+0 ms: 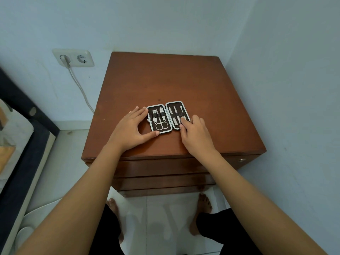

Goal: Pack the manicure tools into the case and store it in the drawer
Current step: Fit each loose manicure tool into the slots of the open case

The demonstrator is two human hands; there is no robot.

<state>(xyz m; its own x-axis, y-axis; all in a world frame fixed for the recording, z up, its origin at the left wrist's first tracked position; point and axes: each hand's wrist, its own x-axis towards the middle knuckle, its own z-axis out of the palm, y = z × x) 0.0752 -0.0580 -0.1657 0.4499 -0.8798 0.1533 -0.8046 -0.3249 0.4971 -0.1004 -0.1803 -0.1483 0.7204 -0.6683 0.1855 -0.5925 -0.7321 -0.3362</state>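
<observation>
While both forearms reach up from the bottom of the frame, the left hand (131, 128) lies spread wide on the wooden cabinet top (165, 80), palm down. Its fingers run along the left edge of the open case (167, 116) and its thumb tip touches the near left corner; it grips nothing.

Right hand (195, 134): loosely curled, knuckles up. Fingertips (183, 122) rest on the lower part of the case's right half, over the handle ends of the tools there. Whether a tool is actually pinched cannot be told; the fingers cover the contact.

Case position: centre of frame, flat on the cabinet top, opened like a book, lying between the two hands. Dark lining, pale rim.
- Left half: scissors (161, 125) with loops toward the near edge, plus two metal tools above them, held under a dark strap.
- Right half: three slim metal tools (175, 115) side by side, lower ends partly hidden by the right hand.

Drawer fronts (161, 168) show below the top's front edge, closed.

Upper left of frame: double wall socket (73, 57), one plug in, cable hanging down the wall.

Lower centre: bare feet on pale floor tiles.

Writing or brand marks: none legible on case or tools.
</observation>
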